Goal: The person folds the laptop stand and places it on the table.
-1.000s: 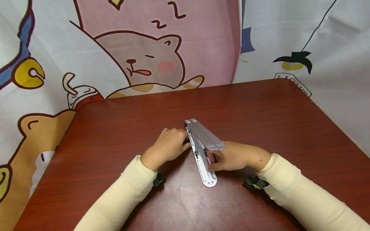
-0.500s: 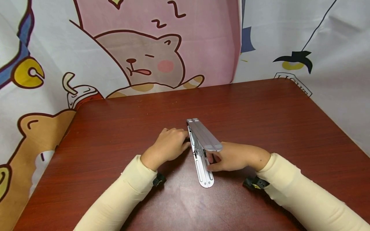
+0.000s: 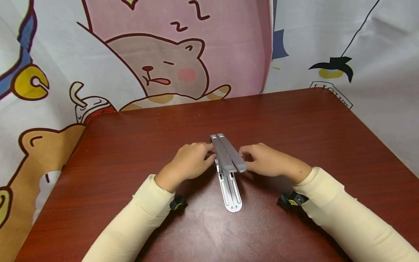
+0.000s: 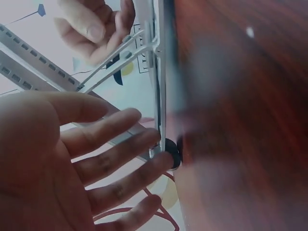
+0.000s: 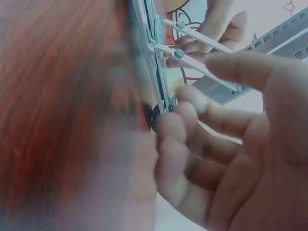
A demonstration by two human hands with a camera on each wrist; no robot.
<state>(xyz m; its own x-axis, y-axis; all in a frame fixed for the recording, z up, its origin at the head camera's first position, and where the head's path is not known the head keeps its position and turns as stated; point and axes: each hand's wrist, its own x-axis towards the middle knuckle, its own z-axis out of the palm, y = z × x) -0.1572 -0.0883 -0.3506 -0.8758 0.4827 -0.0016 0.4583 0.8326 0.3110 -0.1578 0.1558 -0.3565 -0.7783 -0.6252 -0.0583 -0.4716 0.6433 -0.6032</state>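
A silver folding laptop stand (image 3: 230,196) rests on the table, its narrow base pointing at me and its upper arms (image 3: 224,154) raised at a slant. Beside its left flank is my left hand (image 3: 190,162); the left wrist view shows that palm with fingers (image 4: 115,159) spread and nearly straight, tips close to the far hinge end. My right hand (image 3: 271,160) is at the right flank, thumb and forefinger right at the upper arm's edge. In the right wrist view its fingers (image 5: 192,144) curl loosely by the hinge end, and slanting struts (image 5: 199,65) show past the thumb.
The reddish-brown wooden table (image 3: 147,138) spreads around the stand. Behind and beside it hangs a cloth (image 3: 235,51) printed with cartoon animals. Small dark devices (image 3: 292,199) are strapped under both wrists.
My right hand has left the lower strut area and shifted away from me to the stand's right side. The stand's base has swung slightly left, and its two upper arms now show a gap.
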